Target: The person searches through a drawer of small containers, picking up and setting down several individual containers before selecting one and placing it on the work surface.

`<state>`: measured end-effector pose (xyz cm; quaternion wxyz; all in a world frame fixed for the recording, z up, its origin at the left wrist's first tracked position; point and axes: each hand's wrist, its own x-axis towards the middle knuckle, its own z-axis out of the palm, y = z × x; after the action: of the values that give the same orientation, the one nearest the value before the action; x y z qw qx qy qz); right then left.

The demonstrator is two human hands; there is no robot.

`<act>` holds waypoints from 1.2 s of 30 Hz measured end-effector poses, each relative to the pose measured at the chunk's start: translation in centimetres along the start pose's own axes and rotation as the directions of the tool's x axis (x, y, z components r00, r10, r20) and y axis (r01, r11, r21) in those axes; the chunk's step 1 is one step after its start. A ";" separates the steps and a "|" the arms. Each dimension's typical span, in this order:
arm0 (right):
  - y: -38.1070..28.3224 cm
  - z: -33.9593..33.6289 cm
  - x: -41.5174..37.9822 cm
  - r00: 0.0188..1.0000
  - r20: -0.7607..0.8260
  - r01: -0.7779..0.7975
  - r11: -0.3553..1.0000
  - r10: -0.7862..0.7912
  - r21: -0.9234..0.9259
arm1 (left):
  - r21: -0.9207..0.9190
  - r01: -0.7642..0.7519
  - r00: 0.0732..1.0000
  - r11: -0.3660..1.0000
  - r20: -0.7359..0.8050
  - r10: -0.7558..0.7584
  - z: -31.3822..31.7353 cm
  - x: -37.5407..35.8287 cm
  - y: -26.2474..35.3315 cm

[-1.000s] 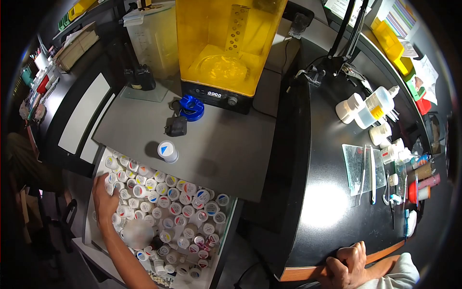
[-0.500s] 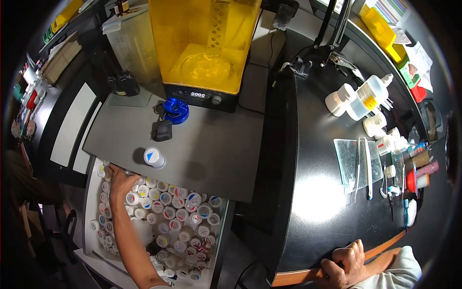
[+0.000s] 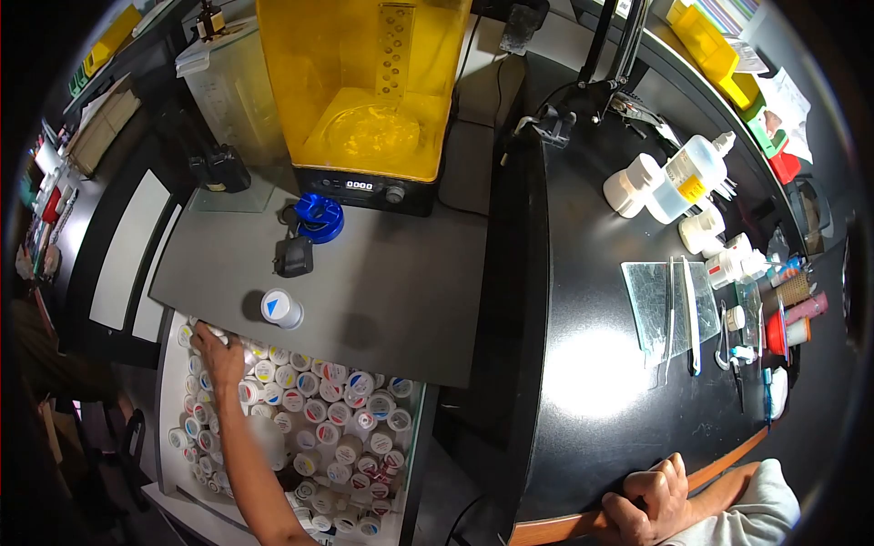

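My left hand (image 3: 219, 357) reaches into the back left of an open drawer (image 3: 169, 391), its fingers bent among small lidded jars (image 3: 316, 410). What its fingertips touch, if anything, is hidden by the hand and the jars. Many jar lids carry red, blue or yellow marks. On the grey surface (image 3: 391, 300) above the drawer stands one white jar with a blue triangle (image 3: 281, 309). My right hand (image 3: 652, 501) rests at the front edge of the black table (image 3: 583, 455), fingers curled; whether it holds anything is hidden.
A yellow-covered machine (image 3: 364, 100) stands behind the grey surface, with a blue round object (image 3: 319, 219) and a black adapter (image 3: 294, 257) before it. On the black table are a glass slab (image 3: 648, 305), tools, white bottles (image 3: 633, 185) and a lamp arm (image 3: 601, 55).
The view has shifted slightly. My left hand is still at the drawer's back left corner, its fingers slightly differently bent. My right hand has stayed at the table edge.
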<state>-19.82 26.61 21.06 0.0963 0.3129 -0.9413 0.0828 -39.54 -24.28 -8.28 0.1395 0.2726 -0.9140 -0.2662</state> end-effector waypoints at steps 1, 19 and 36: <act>0.0 0.0 0.0 1.000 0.004 -0.001 1.000 0.001 0.001 | -0.012 -0.025 1.000 1.000 -0.012 0.025 -0.1 0.2 -0.7; 0.0 -0.5 0.2 0.998 0.053 -0.015 1.000 0.015 -0.003 | -0.412 0.208 0.969 0.887 0.211 -0.129 -6.7 -1.0 -6.1; 0.1 0.0 0.0 1.000 0.025 0.004 1.000 -0.004 -0.002 | -0.236 -0.088 0.974 0.968 0.183 0.133 -2.2 1.0 -1.8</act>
<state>-19.86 26.70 21.08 0.0851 0.3158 -0.9418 0.0776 -38.73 -27.07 -7.38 0.0930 0.1756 -0.9008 -0.3861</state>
